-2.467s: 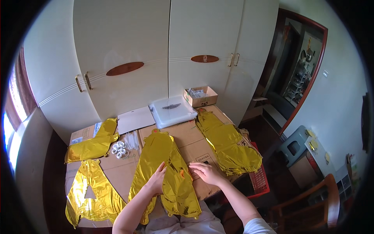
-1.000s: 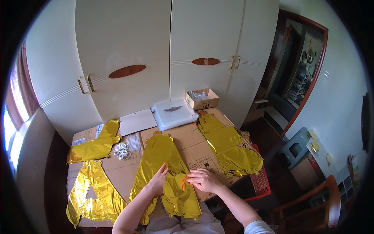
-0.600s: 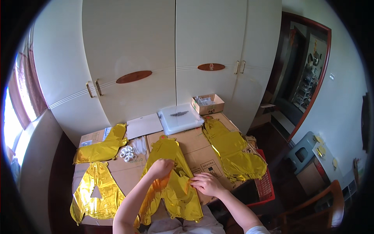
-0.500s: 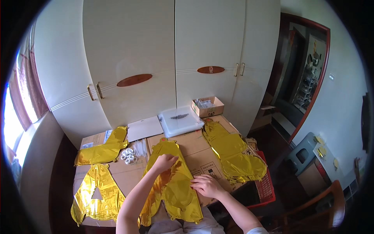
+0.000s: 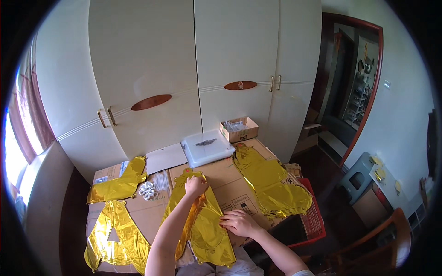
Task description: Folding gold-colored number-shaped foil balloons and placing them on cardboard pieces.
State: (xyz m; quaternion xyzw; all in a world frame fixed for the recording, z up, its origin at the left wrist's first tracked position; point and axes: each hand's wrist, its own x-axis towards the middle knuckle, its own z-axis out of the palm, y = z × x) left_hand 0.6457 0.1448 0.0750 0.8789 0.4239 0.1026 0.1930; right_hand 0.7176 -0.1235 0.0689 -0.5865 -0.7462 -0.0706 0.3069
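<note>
Your right hand (image 5: pixel 238 222) presses flat, fingers together, on the right edge of the gold foil balloon (image 5: pixel 209 230) lying nearest you on the cardboard-covered table (image 5: pixel 232 188). Your left hand (image 5: pixel 195 185) pinches that same balloon at its far end — fingers closed on the foil, lifting a fold. To the left lies an A-shaped gold foil balloon (image 5: pixel 115 234), with small white rolls (image 5: pixel 147 190) beyond it. Farther right rests another crumpled gold foil balloon (image 5: pixel 271 186) — behind it, a white lidded plastic box (image 5: pixel 207 146).
</note>
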